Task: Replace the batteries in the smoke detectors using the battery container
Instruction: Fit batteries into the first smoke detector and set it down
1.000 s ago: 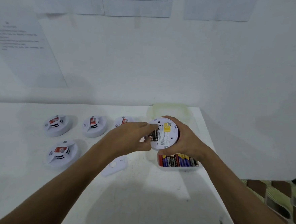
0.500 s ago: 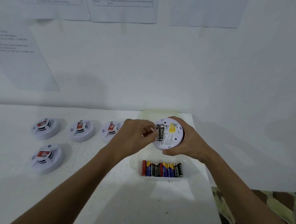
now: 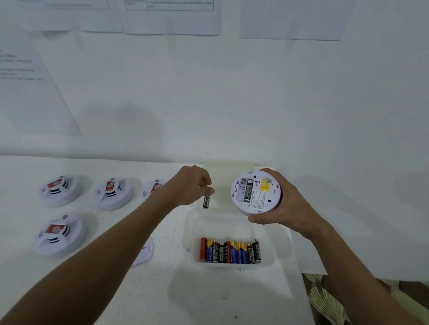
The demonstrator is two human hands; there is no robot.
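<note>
My right hand (image 3: 284, 205) holds a white smoke detector (image 3: 255, 193) above the table, back side toward me, with a yellow label and one black battery still in its open bay. My left hand (image 3: 189, 186) pinches a black battery (image 3: 206, 201) that hangs downward, left of the detector and above the far end of the battery container (image 3: 267, 261). The clear container holds a row of several red, blue-yellow and black batteries (image 3: 230, 251).
Several other smoke detectors lie face up on the white table: two in the back row (image 3: 60, 189) (image 3: 115, 192), a third (image 3: 153, 187) partly behind my left wrist, one nearer (image 3: 58, 235). A white cover piece (image 3: 145, 252) lies under my left forearm. The container lid (image 3: 229, 166) rests by the wall. The table edge runs right.
My left hand has pulled one black battery out of the detector and moved left, away from it. The right hand still holds the detector, tilted slightly more toward me.
</note>
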